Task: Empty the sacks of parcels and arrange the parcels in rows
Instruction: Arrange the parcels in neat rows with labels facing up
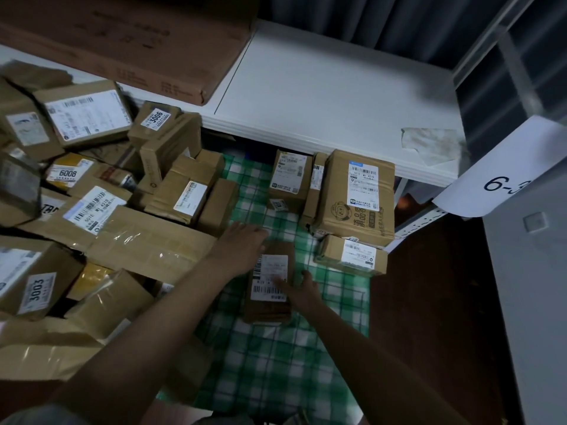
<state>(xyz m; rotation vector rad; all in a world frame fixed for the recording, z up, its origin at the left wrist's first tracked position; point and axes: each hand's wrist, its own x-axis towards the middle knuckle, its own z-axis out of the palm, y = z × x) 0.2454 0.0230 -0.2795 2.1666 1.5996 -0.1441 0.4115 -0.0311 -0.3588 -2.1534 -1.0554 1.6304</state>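
Hands meet on one long brown cardboard parcel with a white label [270, 283] lying on the green checked cloth [276, 363]. Its long side points away from the person. Left hand [245, 240] rests on the far end, fingers flat. Right hand [302, 286] pinches the right edge. Both are equally near.

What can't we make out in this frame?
- Head view: left hand finger ends, hidden behind the top of the parcel it touches.
- Right hand: motion blur, contact with that parcel unclear.
- Shelf tag: reads "6-", the rest is hidden by the upright in front.
- Label print on the small box: too small.
- Pile of parcels: cut by the left edge.
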